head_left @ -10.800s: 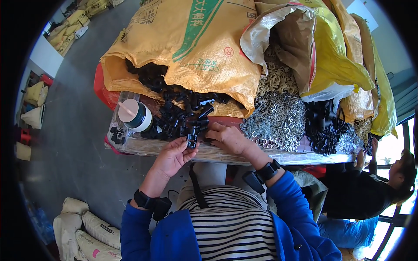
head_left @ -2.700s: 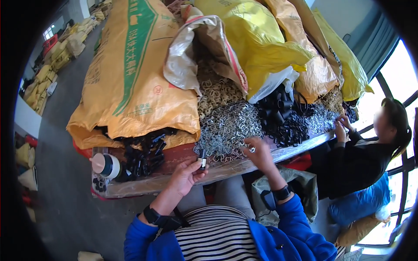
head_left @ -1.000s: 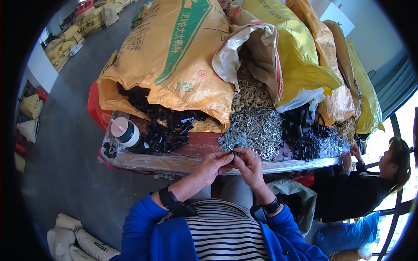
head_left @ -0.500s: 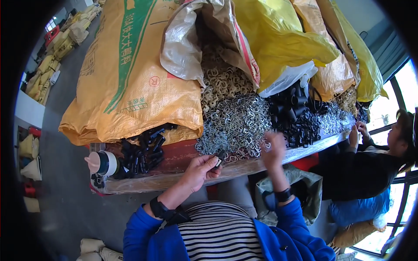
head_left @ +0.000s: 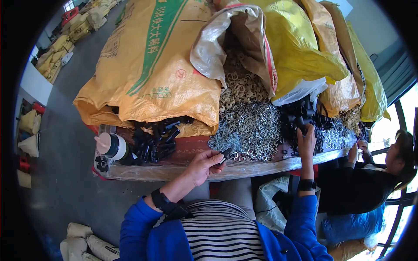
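My left hand (head_left: 203,167) is closed at the table's front edge, pinching a small black plastic part (head_left: 225,156) between thumb and fingers. Farther right, my right hand (head_left: 307,140) reaches into the heap of black parts, its fingers around a black tube-shaped piece (head_left: 301,123). Between the hands lies a pile of silver metal clips (head_left: 259,126), with small bluish-grey screws or pins (head_left: 224,142) along its left side. Behind the clips, tan U-shaped pieces (head_left: 241,89) spill from an open sack.
A large orange woven sack (head_left: 174,87) lies over black tubular parts (head_left: 152,145) on the left. Beside them stands a white-and-dark bottle (head_left: 112,146). Yellow sacks (head_left: 300,52) line the back. At the right, a co-worker (head_left: 365,178) handles parts; an open bag (head_left: 272,202) hangs below the table edge.
My right hand has moved right and forward from over the clips to the black tubes. My left hand keeps its small black part. The whole view has shifted slightly.
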A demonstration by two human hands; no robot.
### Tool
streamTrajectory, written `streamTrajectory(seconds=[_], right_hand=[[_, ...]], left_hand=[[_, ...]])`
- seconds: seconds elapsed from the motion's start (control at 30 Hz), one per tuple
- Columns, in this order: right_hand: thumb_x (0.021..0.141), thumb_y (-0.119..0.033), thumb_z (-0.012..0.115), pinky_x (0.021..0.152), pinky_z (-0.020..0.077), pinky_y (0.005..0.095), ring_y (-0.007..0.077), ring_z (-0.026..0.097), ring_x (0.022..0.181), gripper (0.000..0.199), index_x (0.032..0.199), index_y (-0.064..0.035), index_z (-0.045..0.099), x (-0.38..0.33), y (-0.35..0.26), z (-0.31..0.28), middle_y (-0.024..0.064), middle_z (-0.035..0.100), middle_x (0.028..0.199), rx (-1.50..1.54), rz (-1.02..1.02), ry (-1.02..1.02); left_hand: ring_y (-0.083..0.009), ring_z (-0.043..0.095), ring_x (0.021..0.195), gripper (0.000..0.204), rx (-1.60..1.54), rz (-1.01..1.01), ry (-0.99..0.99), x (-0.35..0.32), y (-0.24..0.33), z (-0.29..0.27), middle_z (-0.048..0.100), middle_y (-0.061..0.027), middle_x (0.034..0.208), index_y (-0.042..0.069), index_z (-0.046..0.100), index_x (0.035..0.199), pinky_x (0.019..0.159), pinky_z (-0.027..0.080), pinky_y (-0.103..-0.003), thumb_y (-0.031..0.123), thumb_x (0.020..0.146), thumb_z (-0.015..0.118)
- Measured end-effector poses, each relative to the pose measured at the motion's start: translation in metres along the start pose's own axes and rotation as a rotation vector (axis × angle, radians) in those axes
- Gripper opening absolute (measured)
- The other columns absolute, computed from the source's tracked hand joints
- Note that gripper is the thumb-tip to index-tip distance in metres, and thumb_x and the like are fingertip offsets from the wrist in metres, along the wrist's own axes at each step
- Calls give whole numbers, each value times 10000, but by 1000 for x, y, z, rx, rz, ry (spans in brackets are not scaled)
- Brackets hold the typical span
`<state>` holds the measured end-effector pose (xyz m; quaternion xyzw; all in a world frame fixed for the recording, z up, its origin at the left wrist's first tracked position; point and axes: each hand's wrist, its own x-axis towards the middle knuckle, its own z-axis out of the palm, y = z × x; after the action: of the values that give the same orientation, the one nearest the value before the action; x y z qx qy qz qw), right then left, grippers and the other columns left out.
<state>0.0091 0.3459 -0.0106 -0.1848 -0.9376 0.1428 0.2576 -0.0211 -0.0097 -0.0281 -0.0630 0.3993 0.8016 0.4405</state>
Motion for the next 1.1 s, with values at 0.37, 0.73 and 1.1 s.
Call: streamTrajectory(seconds=[0.37, 0.73, 1.1], right_hand=[[792, -213, 497, 614, 422, 281, 165, 515, 728, 254, 975, -45, 451, -18, -63, -56, 61, 514, 872, 1452, 296, 193], [814, -266, 468, 554, 405, 290, 176, 507, 622, 265, 867, -18, 547, -98, -173, -8, 80, 529, 741, 1193, 33, -711], [829, -218, 454, 640, 405, 266, 172, 503, 651, 270, 804, 37, 539, -76, -169, -3, 94, 530, 695, 737, -170, -702]], left_hand=[[-79, 511, 579, 145, -53, 57, -67, -37, -1, -12, 533, -15, 705, 46, 526, 874, 468, 423, -163, 123, 758, 567], [-67, 481, 538, 156, 167, 92, -62, -49, 5, 2, 532, -6, 675, 17, 540, 866, 447, 394, -170, 117, 751, 577], [-52, 491, 540, 203, 416, 77, -29, -3, -2, 24, 552, -9, 668, 1, 556, 865, 479, 412, -167, 124, 717, 623]])
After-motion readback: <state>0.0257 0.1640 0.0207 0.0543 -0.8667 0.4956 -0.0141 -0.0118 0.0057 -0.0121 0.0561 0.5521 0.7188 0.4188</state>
